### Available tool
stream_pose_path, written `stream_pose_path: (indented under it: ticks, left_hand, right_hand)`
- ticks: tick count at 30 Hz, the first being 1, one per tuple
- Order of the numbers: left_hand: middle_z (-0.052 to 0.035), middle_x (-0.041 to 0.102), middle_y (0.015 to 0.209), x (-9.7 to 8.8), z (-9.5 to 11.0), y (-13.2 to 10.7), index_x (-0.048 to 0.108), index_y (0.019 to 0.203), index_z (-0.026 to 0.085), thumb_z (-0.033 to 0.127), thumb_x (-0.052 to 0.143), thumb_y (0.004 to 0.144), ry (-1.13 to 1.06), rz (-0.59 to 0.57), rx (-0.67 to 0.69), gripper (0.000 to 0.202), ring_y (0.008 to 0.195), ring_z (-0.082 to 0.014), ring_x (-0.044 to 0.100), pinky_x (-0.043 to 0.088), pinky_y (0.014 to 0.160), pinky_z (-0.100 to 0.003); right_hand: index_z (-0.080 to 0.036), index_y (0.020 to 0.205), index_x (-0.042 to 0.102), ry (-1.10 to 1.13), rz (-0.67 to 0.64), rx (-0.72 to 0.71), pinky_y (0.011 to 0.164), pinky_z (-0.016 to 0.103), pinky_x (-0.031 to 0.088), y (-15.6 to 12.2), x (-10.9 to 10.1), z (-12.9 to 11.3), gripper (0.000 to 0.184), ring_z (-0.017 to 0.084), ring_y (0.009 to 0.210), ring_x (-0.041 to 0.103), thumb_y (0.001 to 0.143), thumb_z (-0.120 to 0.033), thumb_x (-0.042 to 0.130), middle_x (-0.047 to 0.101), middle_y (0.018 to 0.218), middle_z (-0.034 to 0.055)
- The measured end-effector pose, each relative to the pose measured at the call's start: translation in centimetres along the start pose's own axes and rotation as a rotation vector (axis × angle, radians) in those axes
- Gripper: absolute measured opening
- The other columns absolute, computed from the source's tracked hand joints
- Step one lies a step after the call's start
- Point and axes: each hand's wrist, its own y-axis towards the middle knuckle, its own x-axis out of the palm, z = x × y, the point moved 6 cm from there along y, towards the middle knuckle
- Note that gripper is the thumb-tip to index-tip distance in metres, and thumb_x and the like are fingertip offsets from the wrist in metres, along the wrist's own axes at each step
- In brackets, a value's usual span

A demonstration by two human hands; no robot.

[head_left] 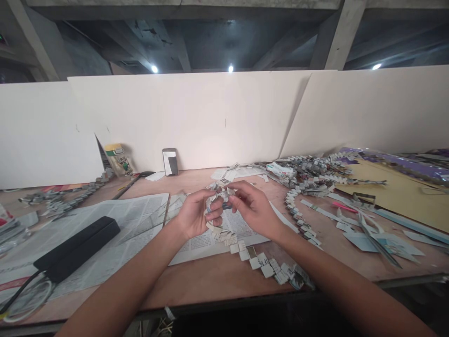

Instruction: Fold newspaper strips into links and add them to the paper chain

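A folded newsprint paper chain (pixel 259 261) zigzags across the table's near side and rises into my hands. My left hand (pixel 198 211) is closed around its upper part, fingers curled over the links. At the chain's end, my right hand (pixel 251 206) pinches a small folded paper piece between thumb and fingers. Fingers partly hide the spot where piece and chain meet. Beneath both hands lies a printed newspaper sheet (pixel 189 250). A clear set square (pixel 150 217) rests on the newspaper to the left.
A black box with a cable (pixel 79 250) lies left. A phone (pixel 170 162) and a yellow-lidded bottle (pixel 118 160) stand against the white board (pixel 196 121). More paper chains (pixel 312 173) heap at the back right. Scissors (pixel 377 238) and paper strips lie on the right.
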Motion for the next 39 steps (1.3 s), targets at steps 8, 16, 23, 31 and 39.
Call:
stream_pose_path:
  ticks: [8,16,23,31,39]
  left_hand:
    - [0.0084,0.037,0.045,-0.6,0.1,0.0,0.046,0.064,0.015,0.014,0.056,0.079,0.274,0.102,0.125,0.018,0.035,-0.0038,0.033,0.043,0.042,-0.021]
    - [0.0105,0.041,0.044,0.5,0.1,-0.2,0.047,0.085,0.020,0.008,0.051,0.075,0.534,0.024,0.171,0.016,0.035,-0.0052,0.031,0.044,0.044,-0.024]
    - [0.0098,0.040,0.043,1.0,0.1,-0.4,0.047,0.086,0.020,0.015,0.056,0.076,0.575,0.012,0.198,0.014,0.034,-0.0059,0.032,0.042,0.044,-0.024]
    - [0.0028,0.039,0.040,0.1,0.3,-0.1,0.047,0.067,0.018,0.046,0.036,0.084,0.250,0.218,0.138,0.034,0.035,-0.0119,0.037,0.044,0.049,-0.029]
    - [0.0009,0.038,0.041,0.2,-0.1,0.0,0.051,0.065,0.017,0.033,0.038,0.075,0.134,0.199,0.077,0.023,0.038,-0.0131,0.038,0.042,0.050,-0.028]
  right_hand:
    - [-0.020,0.103,0.056,0.154,0.084,0.032,0.067,0.031,0.051,-0.4,0.1,-0.4,0.023,0.015,0.073,0.060,0.082,-0.027,0.060,0.064,0.083,0.0045]
    - [-0.016,0.080,0.062,0.410,-0.211,0.332,0.053,0.024,0.046,0.3,0.4,0.8,0.029,0.014,0.070,0.056,0.084,-0.044,0.054,0.061,0.080,0.0053]
    - [-0.014,0.093,0.063,0.385,-0.396,0.336,0.058,0.025,0.046,0.2,0.6,0.6,0.022,0.010,0.061,0.053,0.077,-0.031,0.065,0.063,0.074,0.0022]
    - [-0.018,0.075,0.053,0.130,-0.115,0.177,0.060,0.027,0.046,0.1,0.0,-0.7,0.018,0.012,0.064,0.055,0.082,-0.033,0.058,0.059,0.070,0.0001]
    - [-0.019,0.079,0.047,0.290,-0.123,0.158,0.061,0.030,0.054,-0.6,1.5,-1.9,0.014,0.015,0.063,0.066,0.086,-0.029,0.053,0.069,0.075,0.0043]
